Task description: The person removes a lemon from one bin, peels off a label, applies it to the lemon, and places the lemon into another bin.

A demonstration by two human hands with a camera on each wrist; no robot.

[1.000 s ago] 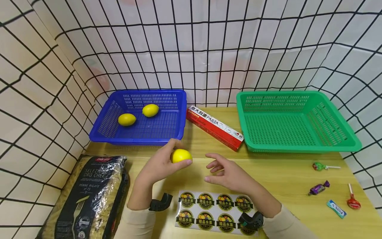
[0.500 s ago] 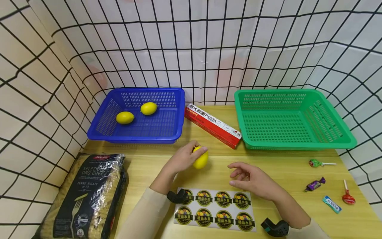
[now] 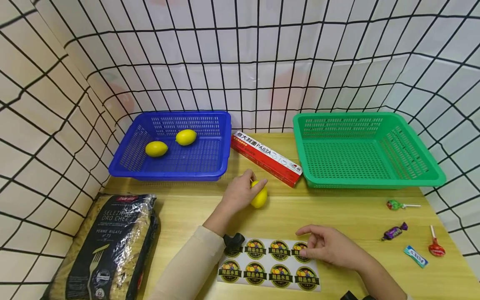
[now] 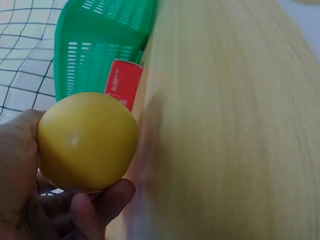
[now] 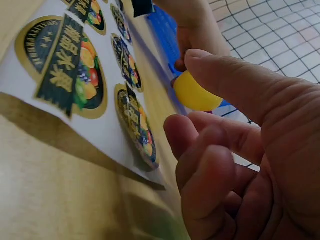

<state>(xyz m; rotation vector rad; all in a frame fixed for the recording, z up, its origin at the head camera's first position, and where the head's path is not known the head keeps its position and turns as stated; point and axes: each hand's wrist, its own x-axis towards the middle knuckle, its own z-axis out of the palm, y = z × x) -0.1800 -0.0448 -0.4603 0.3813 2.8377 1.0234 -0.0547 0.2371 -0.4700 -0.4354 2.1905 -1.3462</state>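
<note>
My left hand point(image 3: 239, 192) grips a yellow lemon point(image 3: 259, 196) between thumb and fingers above the table. In the left wrist view, the lemon point(image 4: 87, 142) fills the grasp. My right hand point(image 3: 331, 246) is over the upper right corner of a sheet of round fruit stickers point(image 3: 268, 261). Its fingers are loosely bent, and the thumb tip stands apart from the fingertips. From the right wrist view, the right hand point(image 5: 250, 145) holds nothing; the nearest sticker point(image 5: 136, 127) looks slightly raised at its edge. Two more lemons lie in the blue basket point(image 3: 187, 160).
A red pasta box point(image 3: 266, 160) lies between the blue basket and a green basket point(image 3: 348, 162). A large penne bag point(image 3: 108, 246) lies at the left. Lollipops and candies, including a purple one point(image 3: 393, 232), lie at the right. Black wire grid surrounds the table.
My left hand has carried the lemon rightward, away from the blue basket. My right hand has moved right and down to the sticker sheet's upper right corner.
</note>
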